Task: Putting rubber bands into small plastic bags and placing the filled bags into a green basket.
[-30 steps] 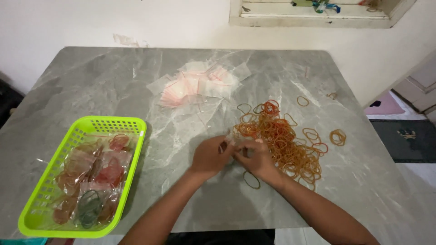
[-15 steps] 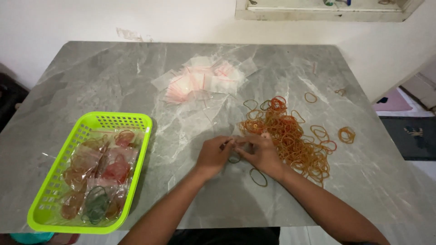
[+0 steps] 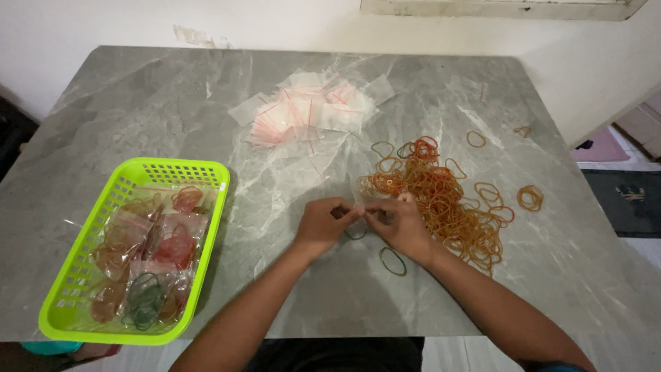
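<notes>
My left hand (image 3: 323,226) and my right hand (image 3: 399,224) meet fingertip to fingertip over the middle of the grey marble table (image 3: 138,117). Together they pinch a small clear plastic bag (image 3: 358,200), which is hard to make out. A dark rubber band (image 3: 356,235) hangs just under the fingers. A greenish rubber band (image 3: 392,261) lies on the table below my right hand. A heap of orange and red rubber bands (image 3: 441,203) sits right beside my right hand.
A lime green basket (image 3: 131,180) holding several filled bags of rubber bands stands at the front left. A pile of empty clear bags with red strips (image 3: 310,110) lies at the back centre. Loose bands (image 3: 530,198) are scattered to the right, near the table edge.
My hands stay in about the same spot, fingers working closely together at the bag. The view has shifted slightly.
</notes>
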